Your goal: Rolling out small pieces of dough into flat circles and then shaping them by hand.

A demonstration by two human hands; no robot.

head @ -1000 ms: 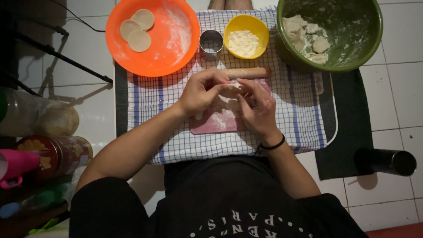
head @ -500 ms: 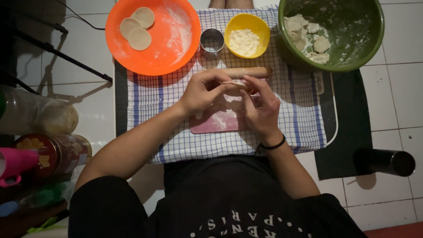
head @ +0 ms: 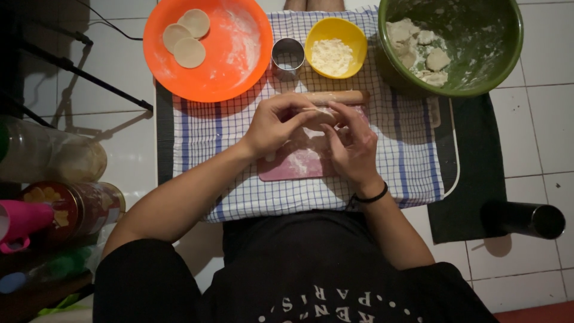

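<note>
Both hands are together at the centre: the left hand (head: 276, 122) and the right hand (head: 353, 143) pinch a small piece of dough (head: 323, 115) between curled fingertips, holding it just above the pink board (head: 293, 164). The board lies directly under the hands, dusted with flour, on a blue-checked cloth (head: 239, 128) that spreads out on both sides of the wrists. Just beyond the fingertips lies a wooden rolling pin (head: 335, 96), crosswise and very near the knuckles. Past it stand a round metal cutter (head: 287, 57) and a yellow bowl of flour (head: 335, 39), side by side. Ahead and to the left of the left hand sits an orange plate (head: 224, 72) with three flat dough rounds (head: 186, 39); ahead and right of the right hand, a green bowl (head: 502, 66) of dough lumps overhangs the cloth's far corner. The cloth lies on a dark mat (head: 472, 173) over white floor tiles (head: 538, 137). Bare cloth lies to either side of the hands. Right of the right elbow, a dark cylinder (head: 523, 218) lies at the mat's edge. Left of the left arm, jars and containers (head: 57, 185) crowd the floor.
</note>
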